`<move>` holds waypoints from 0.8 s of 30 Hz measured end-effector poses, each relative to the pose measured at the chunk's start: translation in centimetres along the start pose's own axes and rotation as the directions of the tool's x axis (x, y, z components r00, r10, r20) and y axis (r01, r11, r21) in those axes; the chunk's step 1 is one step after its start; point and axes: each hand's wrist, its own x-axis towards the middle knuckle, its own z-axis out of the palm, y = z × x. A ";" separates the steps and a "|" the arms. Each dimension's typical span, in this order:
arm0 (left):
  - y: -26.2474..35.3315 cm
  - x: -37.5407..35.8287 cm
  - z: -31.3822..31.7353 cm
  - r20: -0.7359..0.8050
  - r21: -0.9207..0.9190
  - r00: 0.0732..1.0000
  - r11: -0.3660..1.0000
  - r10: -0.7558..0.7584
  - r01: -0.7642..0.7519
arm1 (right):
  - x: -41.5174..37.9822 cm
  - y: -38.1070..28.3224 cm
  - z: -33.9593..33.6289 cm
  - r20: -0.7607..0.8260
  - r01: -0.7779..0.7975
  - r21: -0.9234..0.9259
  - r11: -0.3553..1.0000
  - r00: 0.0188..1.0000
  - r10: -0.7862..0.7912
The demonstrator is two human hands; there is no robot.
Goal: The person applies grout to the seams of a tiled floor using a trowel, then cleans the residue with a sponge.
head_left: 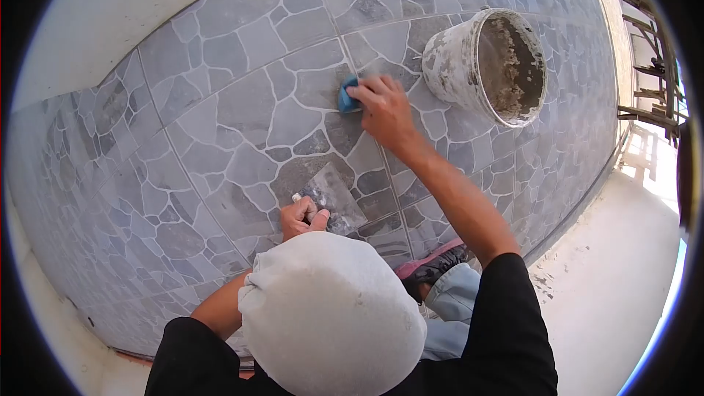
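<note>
My right hand [386, 111] is closed on a small blue pad [348, 95], its edge pressed to a joint between stone-patterned tiles [253, 106]. Slight blur shows on those fingers. Nearer my body, my left hand [301, 218] wraps round the handle of a flat metal trowel [339, 202]. Grey smears cover the trowel's blade, which lies low over the tiles. A mortar-crusted white bucket [449, 59] stands right of my right hand, with grey mix coating its inside.
Pale walls border the tiled floor at the upper left [110, 15] and lower right [616, 249]. A dark shoe [433, 268] rests on the tiles below my right forearm. Wooden pieces [653, 66] stand at the far right. A white cap [330, 308] covers the lower middle.
</note>
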 end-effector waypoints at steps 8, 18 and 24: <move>-0.2 0.3 -0.6 0.041 0.119 0.988 0.981 0.147 -0.151 | 8.7 1.0 2.1 -0.116 -0.030 -0.065 0.997 0.993 0.022; -0.1 0.1 0.3 -0.011 0.123 0.982 0.975 0.187 -0.184 | -0.8 -0.1 0.0 0.077 0.146 0.054 0.988 0.986 -0.150; -0.4 -0.2 0.2 0.013 0.172 0.982 0.967 0.187 -0.187 | 14.9 2.3 4.4 -0.196 0.015 -0.181 0.983 0.979 -0.051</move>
